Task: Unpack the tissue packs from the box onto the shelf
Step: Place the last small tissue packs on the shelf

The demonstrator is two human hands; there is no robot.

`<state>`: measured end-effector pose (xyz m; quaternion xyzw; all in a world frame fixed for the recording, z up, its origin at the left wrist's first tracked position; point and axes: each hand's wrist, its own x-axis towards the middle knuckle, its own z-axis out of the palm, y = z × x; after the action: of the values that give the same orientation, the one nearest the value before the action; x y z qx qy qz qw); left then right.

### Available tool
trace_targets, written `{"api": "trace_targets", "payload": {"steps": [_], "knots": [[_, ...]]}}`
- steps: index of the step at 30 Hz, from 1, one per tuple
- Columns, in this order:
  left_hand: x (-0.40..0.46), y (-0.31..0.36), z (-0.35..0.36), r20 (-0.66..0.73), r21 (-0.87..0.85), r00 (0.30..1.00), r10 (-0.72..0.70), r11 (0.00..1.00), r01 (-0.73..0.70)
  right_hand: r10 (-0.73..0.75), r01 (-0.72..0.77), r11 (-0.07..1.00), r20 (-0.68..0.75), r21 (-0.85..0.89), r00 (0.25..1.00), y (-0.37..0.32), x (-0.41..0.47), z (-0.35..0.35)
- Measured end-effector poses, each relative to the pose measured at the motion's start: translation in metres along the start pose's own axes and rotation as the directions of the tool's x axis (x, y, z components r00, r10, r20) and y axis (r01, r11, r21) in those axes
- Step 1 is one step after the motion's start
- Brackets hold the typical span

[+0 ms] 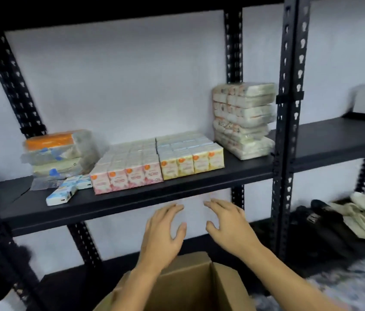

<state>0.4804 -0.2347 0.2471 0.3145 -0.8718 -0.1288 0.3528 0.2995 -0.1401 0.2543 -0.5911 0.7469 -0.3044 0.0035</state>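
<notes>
Both hands hang empty, left hand and right hand with fingers spread, between shelf and box. Tissue packs already line the shelf; reach straight down into the box.

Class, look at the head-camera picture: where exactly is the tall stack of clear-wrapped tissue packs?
The stack of clear-wrapped tissue packs stands at the shelf's right end, against the black upright post, just right of the yellow packs.
</notes>
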Motion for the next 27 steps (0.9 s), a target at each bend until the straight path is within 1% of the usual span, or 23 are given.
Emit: {"api": "trace_targets", "payload": {"steps": [2,4,7,9,10,11,13,14,15,16,17,21,22,23,25,27], "knots": [[-0.008,0.009,0.032,0.075,-0.012,0.997,-0.005,1.0,0.006,0.103,-0.103,0.994,0.006,0.019,0.995,0.033,-0.027,0.008],[-0.017,0.015,0.066,0.158,-0.034,0.987,-0.026,0.999,0.032,0.223,-0.224,0.974,0.038,0.035,0.974,0.065,-0.052,0.018],[-0.033,0.025,0.118,0.285,-0.085,0.957,-0.052,0.993,0.08,0.395,-0.402,0.914,0.101,0.058,0.913,0.112,-0.089,0.037],[-0.046,0.034,0.151,0.357,-0.115,0.932,-0.061,0.987,0.108,0.509,-0.523,0.845,0.132,0.109,0.85,0.142,-0.115,0.047],[-0.052,0.039,0.166,0.388,-0.116,0.92,-0.058,0.987,0.111,0.576,-0.597,0.788,0.159,0.153,0.802,0.157,-0.127,0.05],[-0.057,0.043,0.182,0.419,-0.112,0.907,-0.051,0.988,0.108,0.646,-0.674,0.707,0.19,0.216,0.739,0.174,-0.141,0.055],[-0.068,0.052,0.212,0.494,-0.117,0.869,-0.042,0.987,0.113,0.776,-0.815,0.471,0.28,0.338,0.565,0.207,-0.174,0.067],[-0.073,0.055,0.228,0.536,-0.12,0.843,-0.041,0.985,0.124,0.824,-0.859,0.361,0.308,0.363,0.476,0.22,-0.191,0.074],[-0.077,0.057,0.243,0.575,-0.113,0.817,-0.043,0.985,0.131,0.86,-0.889,0.274,0.319,0.367,0.397,0.232,-0.207,0.084],[-0.081,0.059,0.259,0.608,-0.099,0.793,-0.045,0.986,0.132,0.878,-0.915,0.216,0.343,0.342,0.335,0.241,-0.218,0.095],[-0.086,0.059,0.274,0.64,-0.078,0.767,-0.052,0.988,0.132,0.879,-0.932,0.175,0.377,0.316,0.293,0.248,-0.225,0.108],[-0.1,0.054,0.328,0.747,0.0,0.657,-0.104,0.988,0.156,0.857,-0.963,0.158,0.454,0.22,0.244,0.276,-0.233,0.168],[-0.103,0.051,0.341,0.767,0.018,0.632,-0.114,0.988,0.157,0.861,-0.97,0.138,0.461,0.2,0.217,0.285,-0.236,0.183],[-0.106,0.048,0.353,0.78,0.037,0.614,-0.12,0.988,0.147,0.87,-0.978,0.113,0.458,0.175,0.183,0.291,-0.238,0.191],[-0.11,0.042,0.379,0.811,0.084,0.57,-0.13,0.991,0.106,0.902,-0.989,0.021,0.424,0.147,0.082,0.308,-0.25,0.213],[-0.115,0.037,0.404,0.836,0.127,0.527,-0.151,0.989,0.082,0.931,-0.98,-0.078,0.365,0.185,-0.005,0.317,-0.256,0.226]]}}
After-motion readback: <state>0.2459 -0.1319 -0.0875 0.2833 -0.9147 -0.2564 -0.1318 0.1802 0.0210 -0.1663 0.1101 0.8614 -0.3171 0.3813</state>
